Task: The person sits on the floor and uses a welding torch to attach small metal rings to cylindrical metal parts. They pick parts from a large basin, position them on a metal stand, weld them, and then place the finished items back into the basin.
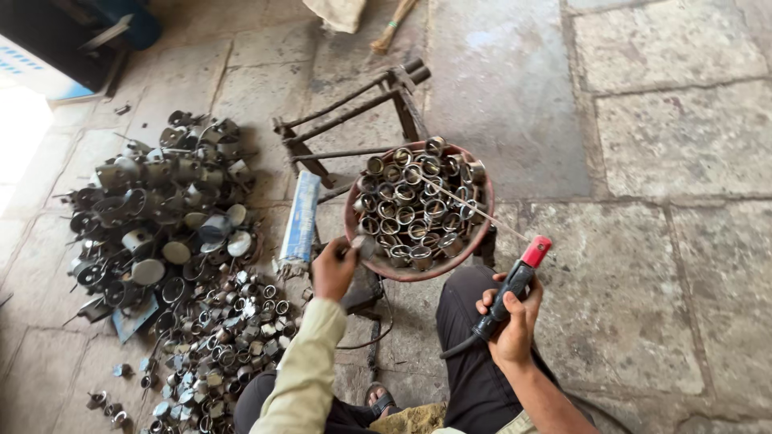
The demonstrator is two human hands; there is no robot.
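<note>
A round rust-red metal pan [474,242] rests on a low iron stand and is packed with several short metal rings [410,210] set on end. My left hand [332,269] is at the pan's near-left rim, pinching a small metal ring [363,244]. My right hand [510,317] grips a black welding electrode holder [515,283] with a red tip. A thin welding rod [466,202] runs from that tip up and left over the rings.
A big heap of metal cups, rings and scrap [173,233] covers the stone floor at left. A long blue-white packet [300,221] leans beside the iron stand [354,104]. A black cable [454,347] trails from the holder. My knees and a sandalled foot [381,398] are below.
</note>
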